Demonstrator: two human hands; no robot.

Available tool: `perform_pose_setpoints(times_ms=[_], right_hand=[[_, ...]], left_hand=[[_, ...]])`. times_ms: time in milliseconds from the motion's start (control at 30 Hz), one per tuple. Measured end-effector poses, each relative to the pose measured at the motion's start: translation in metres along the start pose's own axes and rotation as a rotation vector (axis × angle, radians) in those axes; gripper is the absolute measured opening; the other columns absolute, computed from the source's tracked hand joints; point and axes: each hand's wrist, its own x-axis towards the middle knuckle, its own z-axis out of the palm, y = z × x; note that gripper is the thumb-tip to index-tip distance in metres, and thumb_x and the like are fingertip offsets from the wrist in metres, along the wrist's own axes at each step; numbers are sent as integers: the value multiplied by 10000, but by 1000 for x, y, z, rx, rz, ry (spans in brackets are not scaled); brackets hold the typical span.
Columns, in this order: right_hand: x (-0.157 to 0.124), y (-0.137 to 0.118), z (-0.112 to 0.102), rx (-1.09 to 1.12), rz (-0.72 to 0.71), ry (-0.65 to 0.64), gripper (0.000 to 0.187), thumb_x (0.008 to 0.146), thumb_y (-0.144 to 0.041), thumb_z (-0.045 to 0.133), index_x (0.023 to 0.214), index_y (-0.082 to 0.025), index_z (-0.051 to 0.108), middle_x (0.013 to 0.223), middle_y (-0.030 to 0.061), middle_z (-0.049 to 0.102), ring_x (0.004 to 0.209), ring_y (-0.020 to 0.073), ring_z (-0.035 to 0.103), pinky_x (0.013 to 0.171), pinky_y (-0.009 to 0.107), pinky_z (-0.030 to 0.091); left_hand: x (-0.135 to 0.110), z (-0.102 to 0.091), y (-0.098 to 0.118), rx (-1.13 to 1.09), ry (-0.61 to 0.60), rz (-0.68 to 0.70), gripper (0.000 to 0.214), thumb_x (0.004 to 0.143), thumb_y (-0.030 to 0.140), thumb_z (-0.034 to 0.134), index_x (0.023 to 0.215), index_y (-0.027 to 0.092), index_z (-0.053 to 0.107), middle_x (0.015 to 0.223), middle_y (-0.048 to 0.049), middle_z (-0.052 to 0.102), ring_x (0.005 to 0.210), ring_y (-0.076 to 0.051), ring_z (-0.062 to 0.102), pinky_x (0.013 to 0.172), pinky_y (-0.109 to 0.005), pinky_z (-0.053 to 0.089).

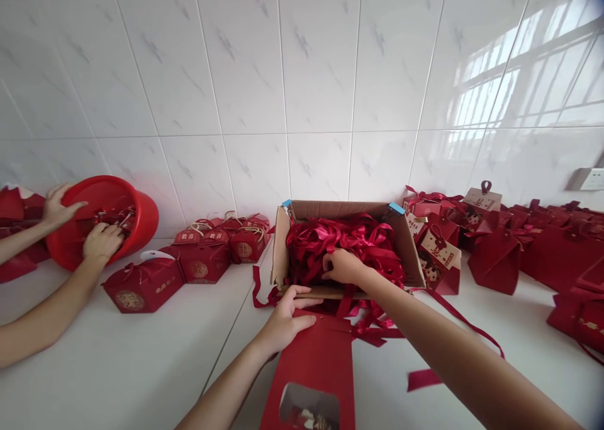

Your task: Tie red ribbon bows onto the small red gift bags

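Note:
A brown cardboard box (406,244) full of red ribbons (349,241) stands on the white counter against the tiled wall. My right hand (342,268) reaches into the box, fingers curled into the ribbons. My left hand (285,320) rests on the top edge of a red gift box (314,367) with a clear window, thumb and fingers pinching it, just in front of the cardboard box. Loose ribbon ends (372,329) trail out onto the counter between my arms.
At the left, another person's two hands (101,241) work in a tilted red basin (136,213). Closed red gift boxes (202,260) line the wall at the left; more red boxes and bags (500,254) crowd the right. A wall socket (589,178) sits at the far right.

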Motion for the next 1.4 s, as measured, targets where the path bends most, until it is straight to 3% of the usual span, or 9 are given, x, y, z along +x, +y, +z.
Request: perform_pose_setpoints(times_ms=[133,267,567,800,933,1100,1200,1267,1400], right_hand=[[-7,-2,-33,386,-12,133,160,764,-276,716,783,-134,646,837,48,658,838,184,615,814,325,492],[-15,5,-62,831,-22,146,267,912,-360,485,962,-145,634,890,68,670,698,129,606,625,244,500],[-54,45,-62,1403,-10,85,156,862,-278,568,919,-159,650,677,7,638,519,91,570,486,189,469],[-72,65,-70,1554,-108,253,257,643,-245,799,859,-190,669,768,-4,697,688,108,647,624,206,505],[-83,64,-82,1548,-198,321,241,627,-245,813,811,-206,663,785,-20,694,732,109,638,705,232,506],[-106,62,-96,1188,-412,452,135,772,-244,717,889,-221,654,875,2,669,842,133,625,790,285,511],[-120,61,-102,773,-486,540,39,829,-167,621,826,-202,638,913,32,638,892,159,616,768,299,527],[-126,59,-104,509,-548,565,142,858,-112,533,816,-201,636,936,50,631,919,174,618,757,311,538],[-136,49,-104,322,-695,584,254,888,-56,458,847,-227,641,914,43,622,891,158,632,715,288,550]], left_hand=[[2,-4,-1,17,0,7,477,682,220,718,1069,215,440,1228,-157,634,891,-210,656,776,-339,462],[2,-4,3,36,0,5,447,704,261,715,1047,219,432,1231,-149,635,926,-221,656,780,-345,471],[6,-3,18,90,67,40,485,724,293,709,1106,198,426,1181,-150,654,912,-223,665,770,-339,495],[-5,17,94,433,355,283,516,750,391,684,1175,221,446,1068,-107,695,879,-260,668,755,-374,510],[-1,60,118,560,271,453,397,809,330,625,1163,224,479,1051,-74,694,997,-259,634,925,-422,443],[27,106,94,577,43,524,293,824,236,596,1109,238,529,1030,-62,672,1018,-231,613,948,-374,435],[44,111,79,508,-36,471,161,825,221,590,983,226,563,984,-53,657,973,-214,621,900,-347,476],[50,107,75,490,-100,408,74,828,226,586,901,221,574,967,-48,653,941,-209,630,865,-341,496],[46,95,82,517,-189,342,105,815,256,614,917,231,616,1002,-48,665,932,-226,638,824,-346,507]])
